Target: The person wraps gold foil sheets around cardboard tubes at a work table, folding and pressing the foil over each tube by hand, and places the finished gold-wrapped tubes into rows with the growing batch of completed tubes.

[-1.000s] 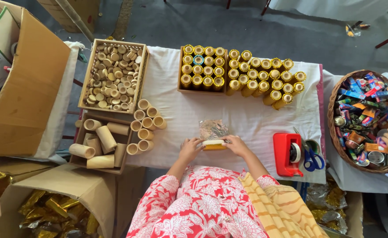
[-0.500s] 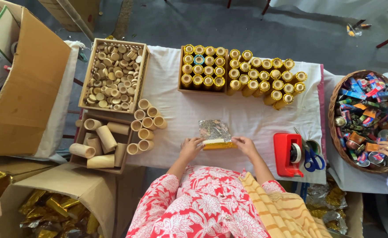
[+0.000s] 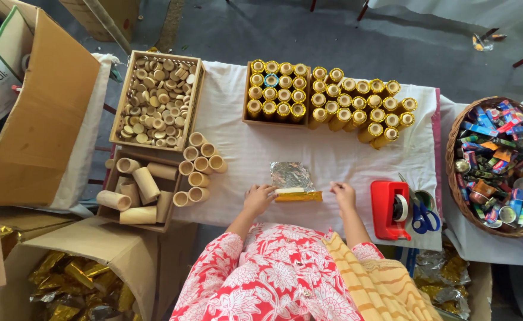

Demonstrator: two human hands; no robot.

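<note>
Since the earlier frame the gold-wrapped cardboard tube (image 3: 298, 195) has rolled nearer the body, off the crinkled silver foil sheet (image 3: 291, 176); the left hand (image 3: 260, 196) curls its fingers over one end, the right hand (image 3: 343, 194) pinches the other (steadying the wrap); it lies on the white tablecloth (image 3: 255, 157).

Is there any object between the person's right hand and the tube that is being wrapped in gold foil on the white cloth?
Nothing visible stands between them. The right hand is at the right end of the gold-foil-wrapped cardboard tube, and the left hand is at its left end. The red tape dispenser stands further right, outside that gap.
</note>
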